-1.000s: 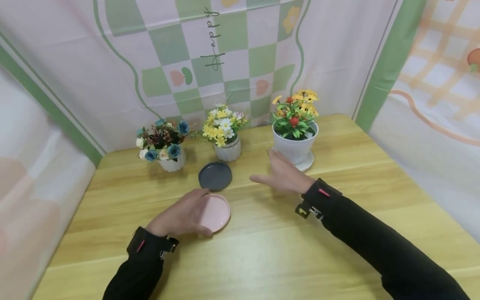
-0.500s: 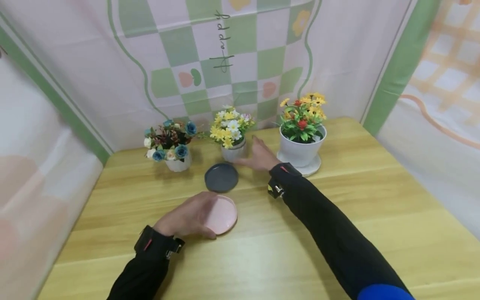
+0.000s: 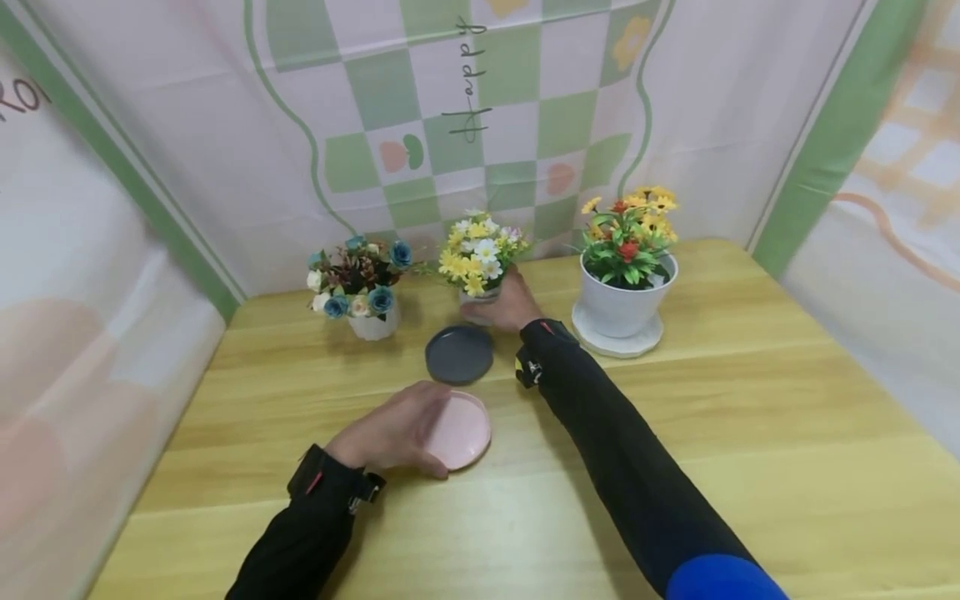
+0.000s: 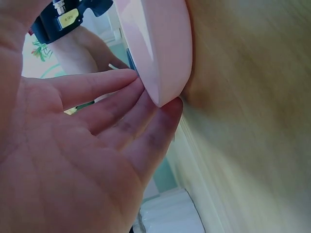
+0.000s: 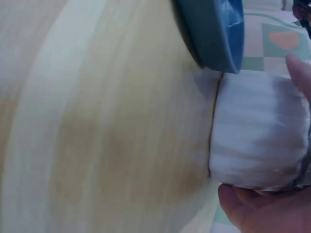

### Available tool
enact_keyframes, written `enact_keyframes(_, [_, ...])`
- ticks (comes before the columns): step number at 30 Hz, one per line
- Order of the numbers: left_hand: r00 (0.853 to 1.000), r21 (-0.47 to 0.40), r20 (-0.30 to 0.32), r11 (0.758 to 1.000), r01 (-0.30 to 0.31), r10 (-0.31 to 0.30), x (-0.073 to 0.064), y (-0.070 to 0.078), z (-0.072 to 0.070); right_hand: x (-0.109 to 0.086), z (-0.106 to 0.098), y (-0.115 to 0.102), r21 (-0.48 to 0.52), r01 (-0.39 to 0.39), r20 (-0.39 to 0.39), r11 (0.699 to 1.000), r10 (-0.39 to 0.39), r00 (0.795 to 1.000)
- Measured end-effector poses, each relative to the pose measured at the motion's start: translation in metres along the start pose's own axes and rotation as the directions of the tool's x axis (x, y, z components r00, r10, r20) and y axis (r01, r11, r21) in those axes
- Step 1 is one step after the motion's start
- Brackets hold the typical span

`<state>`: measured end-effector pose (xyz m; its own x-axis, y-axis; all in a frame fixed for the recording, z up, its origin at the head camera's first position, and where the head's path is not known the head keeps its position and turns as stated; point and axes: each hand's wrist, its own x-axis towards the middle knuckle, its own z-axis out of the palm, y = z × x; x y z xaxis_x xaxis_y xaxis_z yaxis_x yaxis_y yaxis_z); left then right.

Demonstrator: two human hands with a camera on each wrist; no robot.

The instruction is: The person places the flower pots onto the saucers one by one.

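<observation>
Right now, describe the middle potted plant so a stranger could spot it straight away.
Face the checkered curtain, then drop to the far edge of the wooden table. Between the blue-rose plant and the larger pot of yellow and red flowers stands the middle potted plant, gripped by the right hand. Its white daisy-like blooms mixed with yellow set it apart from both neighbours.

"Happy" stood sideways on the checked cloth [image 3: 512,117], top middle of the head view; "RO" marked the white cloth [image 3: 82,258], upper left. A yellow label [image 4: 68,18], left wrist view, was illegible.
</observation>
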<state>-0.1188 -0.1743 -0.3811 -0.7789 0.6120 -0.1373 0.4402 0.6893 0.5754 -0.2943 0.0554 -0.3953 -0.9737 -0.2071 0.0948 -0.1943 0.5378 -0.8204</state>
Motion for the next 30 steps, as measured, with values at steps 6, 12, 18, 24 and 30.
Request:
enact_keyframes(6, [0.999,0.005,0.009,0.999,0.032,-0.032,0.0013,0.0025,0.0003,0.0013,0.0010,0.0066,0.003,-0.006,-0.006,1.000,0.006,1.000])
enact_keyframes(12, [0.998,-0.004,0.013,0.998,0.062,-0.062,0.0012,0.0035,0.0008,-0.0007,-0.0002,0.0027,-0.043,-0.051,0.009,0.998,0.051,0.999])
enact_keyframes(18, [0.998,0.002,0.011,0.999,0.054,-0.054,0.0007,0.0036,0.0006,0.0002,-0.0019,0.0039,-0.060,-0.083,0.036,0.995,0.085,0.996])
enact_keyframes(24, [0.998,-0.001,0.008,0.998,0.057,-0.057,0.0010,0.0024,0.0009,0.0018,-0.0030,0.0074,-0.088,-0.083,0.054,0.993,0.088,0.995])
enact_keyframes(30, [0.998,-0.027,0.006,0.998,0.060,-0.060,-0.0001,0.0019,0.0008,0.0019,-0.0039,0.0073,-0.111,-0.069,0.064,0.991,0.077,0.995])
